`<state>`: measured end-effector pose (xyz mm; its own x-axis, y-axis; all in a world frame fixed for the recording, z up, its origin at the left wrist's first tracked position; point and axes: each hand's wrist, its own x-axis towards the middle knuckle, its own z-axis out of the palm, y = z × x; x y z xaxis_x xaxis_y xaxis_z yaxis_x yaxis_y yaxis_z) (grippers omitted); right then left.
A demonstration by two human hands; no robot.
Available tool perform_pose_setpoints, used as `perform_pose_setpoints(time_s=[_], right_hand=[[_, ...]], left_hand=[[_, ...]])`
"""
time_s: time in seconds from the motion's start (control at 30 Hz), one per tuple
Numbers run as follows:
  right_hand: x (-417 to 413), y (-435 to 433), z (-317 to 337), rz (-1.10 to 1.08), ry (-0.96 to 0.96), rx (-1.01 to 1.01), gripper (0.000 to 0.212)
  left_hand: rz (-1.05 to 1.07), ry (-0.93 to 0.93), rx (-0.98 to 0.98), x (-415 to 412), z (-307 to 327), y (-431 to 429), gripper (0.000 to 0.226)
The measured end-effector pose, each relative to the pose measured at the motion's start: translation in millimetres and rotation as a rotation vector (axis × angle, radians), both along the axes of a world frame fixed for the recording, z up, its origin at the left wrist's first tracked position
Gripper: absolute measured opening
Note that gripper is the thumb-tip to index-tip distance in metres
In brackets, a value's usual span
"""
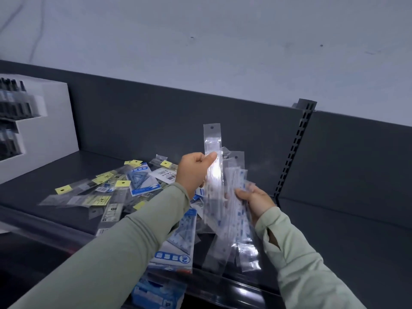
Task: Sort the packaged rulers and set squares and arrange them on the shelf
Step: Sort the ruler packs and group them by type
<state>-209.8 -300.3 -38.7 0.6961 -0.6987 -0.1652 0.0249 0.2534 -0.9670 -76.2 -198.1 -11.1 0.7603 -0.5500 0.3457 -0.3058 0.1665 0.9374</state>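
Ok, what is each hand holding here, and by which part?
The left hand pinches one clear packaged ruler in its upper half. The right hand grips a fanned bunch of rulers near their middle.

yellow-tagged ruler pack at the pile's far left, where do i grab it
Probably pinch its yellow tag from the left: the ruler pack lies flat on the shelf, and that end pokes clear of the pile while the other runs into it.
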Motion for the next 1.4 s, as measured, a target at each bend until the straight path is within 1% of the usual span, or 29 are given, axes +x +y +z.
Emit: perform_pose_setpoints(time_s=[0.13, 0.23, 0.3, 0.47, 0.6, 0.67, 0.7, 0.8, 0.83, 0.9, 0.97, 1.0, 1.03, 1.1, 1.13, 1.17, 1.2, 1.23, 1.27, 1.3, 1.33, 1.4], right_hand=[[6.1, -3.1, 1.0, -0.016, 0.022, -0.004, 0.015], [15.3, 0.2, 0.5, -0.013, 0.02, -0.009, 0.014], [21.2, 3.1, 0.5, -0.016, 0.018, -0.004, 0.016], [23.1, 9.9, 4.4, -0.018, -0.044, 0.112, 0.022], [22.3, 10.6, 3.4, -0.049, -0.067, 0.148, 0.029], [18.1, 13.2, 5.1, -0.002, -0.103, 0.158, 0.026], [15.6, 15.0, 6.4, 0.044, -0.123, 0.152, 0.024], [10.4, 19.8, 7.1, 0.15, -0.141, 0.116, 0.029], [8.7, 19.2, 5.6, 0.158, -0.128, 0.096, 0.026], [5.4, 16.2, 4.1, 0.133, -0.074, 0.037, 0.022], [1.6, 11.0, 5.0, 0.061, -0.019, 0.009, 0.024], [-0.4, 6.2, 4.4, 0.007, 0.004, 0.014, 0.024], [-2.1, 0.0, 2.4, -0.049, 0.033, 0.017, 0.024], [-6.3, -11.9, -3.6, -0.135, 0.101, 0.027, 0.022], [-8.5, -17.6, -7.2, -0.169, 0.138, 0.029, 0.022], [-11.3, -21.3, -9.9, -0.191, 0.176, 0.024, 0.023], [-13.3, -25.0, -13.3, -0.208, 0.218, 0.014, 0.026], [-15.1, -28.6, -16.7, -0.219, 0.259, -0.004, 0.028], [-16.8, -31.4, -19.7, -0.228, 0.299, -0.022, 0.027], [-18.7, -33.7, -22.7, -0.235, 0.321, -0.034, 0.025], [-19.7, -37.5, -26.5, -0.245, 0.342, -0.043, 0.024], [-22.3, -41.2, -30.3, -0.247, 0.373, -0.042, 0.026]], left_hand=[[0.027, -0.001, -0.027, 3.2, -1.9, -3.8, 0.052], [0.03, -0.016, 0.007, 0.9, -6.7, -8.9, 0.046], [0.025, -0.013, 0.057, -2.4, -13.8, -14.6, 0.045], [0.068, -0.045, 0.207, -7.2, -24.6, -22.4, 0.049], [0.053, 0.028, 0.207, -6.2, -25.8, -25.5, 0.05], [0.048, 0.028, 0.221, -7.6, -26.4, -26.9, 0.051], [0.046, 0.009, 0.247, -9.3, -25.6, -26.6, 0.051], [0.015, -0.033, 0.352, -11.8, -20.4, -25.6, 0.054], [0.003, -0.047, 0.398, -13.3, -17.5, -24.7, 0.057], [-0.026, -0.045, 0.478, -13.5, -12.5, -22.4, 0.061], [-0.04, -0.021, 0.498, -8.8, -9.0, -17.8, 0.062], [-0.032, -0.043, 0.512, -2.7, -10.1, -15.7, 0.059], [-0.018, -0.103, 0.553, 3.4, -10.9, -13.1, 0.053], [-0.015, -0.347, 0.744, 19.5, -17.4, -9.7, 0.029], [-0.07, -0.464, 0.852, 26.3, -21.5, -8.2, 0.018], [-0.159, -0.553, 0.952, 31.2, -26.9, -6.7, 0.021], [-0.282, -0.619, 1.04, 34.4, -33.1, -5.6, 0.038], [-0.393, -0.649, 1.122, 34.9, -38.4, -4.0, 0.061], [-0.459, -0.682, 1.214, 32.9, -41.8, -3.0, 0.079], [-0.484, -0.739, 1.278, 29.7, -45.3, -2.4, 0.091], [-0.483, -0.803, 1.312, 27.1, -48.2, -2.4, 0.096], [-0.467, -0.897, 1.31, 20.4, -47.1, -3.2, 0.097]])
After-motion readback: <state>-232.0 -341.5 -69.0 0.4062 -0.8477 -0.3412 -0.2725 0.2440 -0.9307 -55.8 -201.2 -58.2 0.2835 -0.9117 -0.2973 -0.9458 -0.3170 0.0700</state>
